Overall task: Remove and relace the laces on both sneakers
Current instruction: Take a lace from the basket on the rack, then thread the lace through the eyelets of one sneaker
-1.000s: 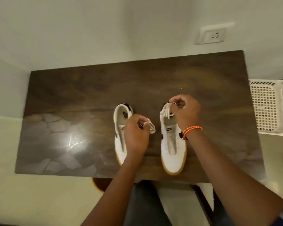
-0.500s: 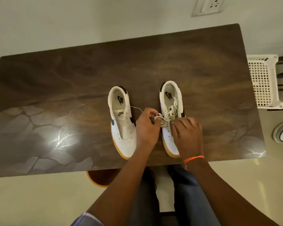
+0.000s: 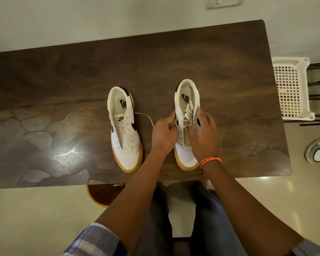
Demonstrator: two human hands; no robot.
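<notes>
Both hands have slid up the right shoe point(image 3: 185, 152) since half a second ago, and now flank its loose lace point(image 3: 187, 115), where before they sat lower, nearer the toe. Left hand point(image 3: 163, 134) sits just left of the shoe, fingers curled, pinching a loop of lace against the shoe's side. Right hand point(image 3: 204, 137) lies over the shoe's right flank with fingers spread and fairly straight, fingertips touching the bundled lace; I cannot tell whether it grips any strand. An orange band point(image 3: 210, 161) circles that wrist.

Two shoes stand on the table point(image 3: 63, 89), toes toward the person, heels away. Left shoe point(image 3: 125, 130) stands apart from the left hand, on its far left, with bare eyelets. One thin strand point(image 3: 145, 116) runs across the wood from that shoe toward the left hand. Both toes sit close to the near table edge, the right toe nearly at it, just beside the right wrist. Beyond the hands the tabletop is wide and open to the far edge by the wall; left of the left hand a long bare stretch runs on, and right of the right hand a shorter one reaches the edge.

One white basket point(image 3: 292, 89) stands off the table, well right of the right hand, and another shoe point(image 3: 318, 150) lies on the floor below it.
</notes>
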